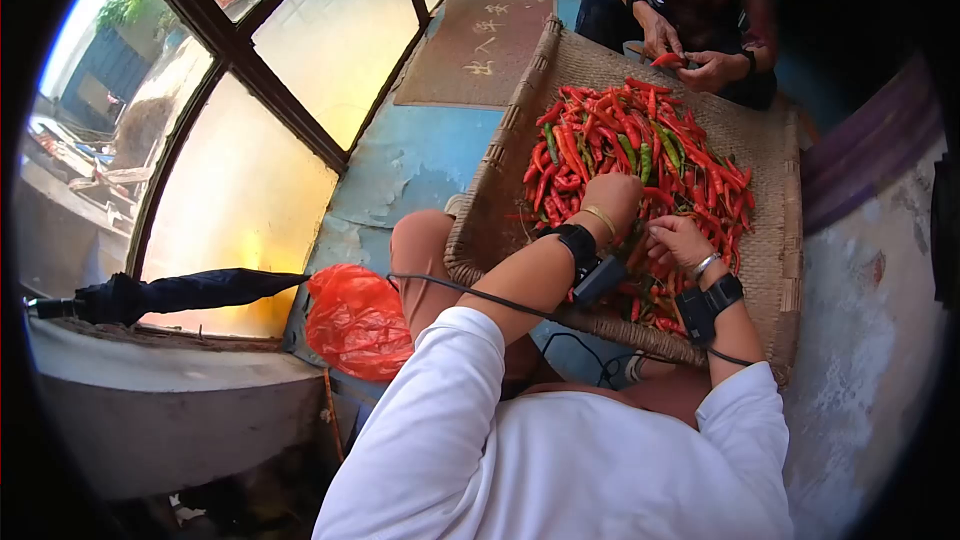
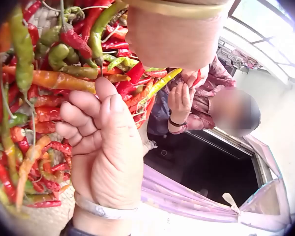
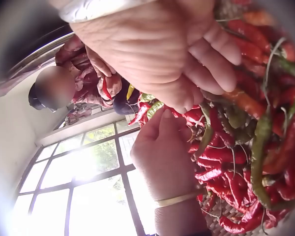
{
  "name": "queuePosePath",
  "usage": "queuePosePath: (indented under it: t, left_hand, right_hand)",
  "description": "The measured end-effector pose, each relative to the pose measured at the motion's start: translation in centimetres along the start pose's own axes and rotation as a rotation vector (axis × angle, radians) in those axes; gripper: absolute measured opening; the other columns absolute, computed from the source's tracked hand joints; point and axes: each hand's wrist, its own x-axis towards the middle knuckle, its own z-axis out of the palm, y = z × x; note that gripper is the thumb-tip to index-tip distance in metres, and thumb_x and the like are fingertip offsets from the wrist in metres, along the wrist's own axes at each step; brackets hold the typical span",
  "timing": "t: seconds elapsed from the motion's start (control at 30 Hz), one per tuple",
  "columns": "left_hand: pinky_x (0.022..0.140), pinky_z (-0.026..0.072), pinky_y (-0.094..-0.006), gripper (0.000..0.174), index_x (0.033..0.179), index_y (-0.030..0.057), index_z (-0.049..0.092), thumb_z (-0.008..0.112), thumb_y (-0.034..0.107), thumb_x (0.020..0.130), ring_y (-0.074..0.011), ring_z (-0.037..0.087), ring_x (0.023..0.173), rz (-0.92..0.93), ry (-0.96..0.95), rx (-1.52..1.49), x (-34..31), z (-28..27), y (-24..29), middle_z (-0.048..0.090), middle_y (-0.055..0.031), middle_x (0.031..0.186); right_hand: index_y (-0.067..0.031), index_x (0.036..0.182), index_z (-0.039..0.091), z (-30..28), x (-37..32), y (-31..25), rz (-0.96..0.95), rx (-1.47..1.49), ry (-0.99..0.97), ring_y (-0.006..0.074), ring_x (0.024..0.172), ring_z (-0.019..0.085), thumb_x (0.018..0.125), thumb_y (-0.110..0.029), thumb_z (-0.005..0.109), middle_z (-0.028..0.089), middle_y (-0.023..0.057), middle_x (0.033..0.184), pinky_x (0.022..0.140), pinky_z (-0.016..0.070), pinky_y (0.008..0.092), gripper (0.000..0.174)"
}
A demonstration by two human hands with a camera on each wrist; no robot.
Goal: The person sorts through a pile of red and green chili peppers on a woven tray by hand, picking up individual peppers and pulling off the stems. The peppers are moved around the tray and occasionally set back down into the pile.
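Observation:
A heap of red and green chili peppers (image 1: 640, 145) fills the middle of a woven tray (image 1: 775, 270). My left hand (image 1: 612, 202), with a gold bangle, is over the near side of the heap. In the right wrist view that left hand (image 3: 162, 155) pinches at a light green chili pepper (image 3: 155, 109). Just right of it is my right hand (image 1: 680, 240), with a silver bangle. The left wrist view shows the right hand (image 2: 108, 142) with thumb and forefinger pinching the thin stem of a green chili pepper (image 2: 99, 37), its other fingers curled.
Across the tray, another person's hands (image 1: 690, 55) hold a red chili pepper (image 1: 668, 59). A red plastic bag (image 1: 358, 325) and a folded black umbrella (image 1: 190, 295) lie to my left, by the window. A black cable (image 1: 470, 292) crosses my left arm.

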Motion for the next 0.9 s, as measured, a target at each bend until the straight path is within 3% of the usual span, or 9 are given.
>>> queuePosePath:
  t: [0.07, 0.1, 0.2, 0.3, 0.47, 0.63, 0.83, 0.9]
  left_hand:
    - [0.062, 0.0478, -0.037, 0.019, 0.083, 0.0087, 0.063, 0.057, 0.024, 0.075, -0.0269, 0.06, 0.068, -0.022, 0.109, -0.088, 0.3, -0.5, 0.3, 0.061, -0.0109, 0.069]
    - [0.062, 0.0478, -0.037, 0.019, 0.083, 0.0087, 0.063, 0.057, 0.024, 0.075, -0.0269, 0.06, 0.068, -0.026, 0.075, -0.082, -1.0, -1.4, 0.0, 0.061, -0.0109, 0.069]
    - [0.056, 0.0466, -0.0342, 0.015, 0.084, 0.0054, 0.062, 0.059, 0.016, 0.074, -0.0265, 0.06, 0.062, 0.114, 0.355, -0.469, -1.1, -2.7, 0.0, 0.06, -0.0123, 0.066]
    - [0.054, 0.0463, -0.0312, 0.014, 0.084, 0.0045, 0.061, 0.06, 0.013, 0.074, -0.0239, 0.06, 0.06, 0.094, 0.395, -0.648, -1.2, -2.7, 0.0, 0.06, -0.0119, 0.065]
    - [0.06, 0.0475, -0.0252, 0.011, 0.085, 0.0009, 0.059, 0.059, 0.007, 0.076, -0.0126, 0.06, 0.066, 0.155, 0.252, -0.79, -1.6, -2.3, 0.4, 0.062, -0.0074, 0.072]
    - [0.06, 0.047, -0.023, 0.014, 0.089, 0.0021, 0.058, 0.061, 0.007, 0.076, -0.0085, 0.058, 0.067, 0.149, 0.101, -0.856, -1.4, -1.7, 0.8, 0.061, -0.0045, 0.073]
    - [0.053, 0.0422, -0.02, 0.009, 0.085, 0.0015, 0.058, 0.06, 0.006, 0.077, -0.0043, 0.051, 0.059, 0.165, 0.03, -0.811, -0.6, -0.8, -0.4, 0.057, 0.0001, 0.066]
    - [0.053, 0.0417, -0.0188, 0.008, 0.083, 0.0011, 0.059, 0.06, 0.006, 0.078, -0.0031, 0.05, 0.058, 0.032, 0.055, -0.866, 0.1, -0.7, -1.6, 0.056, 0.0011, 0.065]
  right_hand:
    - [-0.0031, 0.097, 0.055, -0.5, -0.1, -0.8, -0.028, 0.164, 0.023, 0.008, 0.056, 0.056, 0.084, -0.021, 0.051, 0.059, 0.0027, 0.073, 0.045, 0.0453, 0.0202, 0.022]
    - [-0.003, 0.096, 0.055, 0.3, -0.6, -1.7, -0.02, 0.216, -0.001, 0.0071, 0.057, 0.056, 0.085, -0.022, 0.05, 0.058, 0.0022, 0.072, 0.045, 0.0446, 0.0184, 0.023]
    - [-0.0032, 0.096, 0.054, -0.6, -1.3, -4.0, -0.071, 0.167, -0.004, 0.007, 0.057, 0.056, 0.086, -0.026, 0.048, 0.057, 0.0019, 0.072, 0.045, 0.0448, 0.0178, 0.025]
    - [-0.0043, 0.097, 0.053, -1.0, -0.9, -5.4, -0.07, 0.193, -0.082, 0.0074, 0.057, 0.056, 0.087, -0.029, 0.046, 0.057, 0.002, 0.072, 0.045, 0.0455, 0.0181, 0.028]
    - [-0.0067, 0.096, 0.053, -0.8, -0.5, -4.3, -0.058, 0.598, -0.082, 0.0091, 0.058, 0.057, 0.088, -0.03, 0.045, 0.058, 0.0026, 0.07, 0.047, 0.0455, 0.0202, 0.026]
    - [-0.0071, 0.096, 0.055, -2.2, 0.4, -2.4, -0.141, 0.883, 0.039, 0.0076, 0.057, 0.053, 0.085, -0.029, 0.05, 0.059, 0.0015, 0.068, 0.048, 0.0431, 0.0214, 0.025]
    - [-0.0039, 0.096, 0.055, -4.0, 0.8, -0.8, -0.104, 0.865, 0.114, 0.0074, 0.052, 0.053, 0.083, -0.02, 0.053, 0.058, 0.0019, 0.066, 0.043, 0.0418, 0.0205, 0.021]
    - [-0.003, 0.095, 0.056, -5.5, 0.9, -0.4, -0.139, 0.834, 0.175, 0.0072, 0.052, 0.053, 0.083, -0.02, 0.053, 0.059, 0.0027, 0.066, 0.043, 0.0419, 0.0198, 0.021]
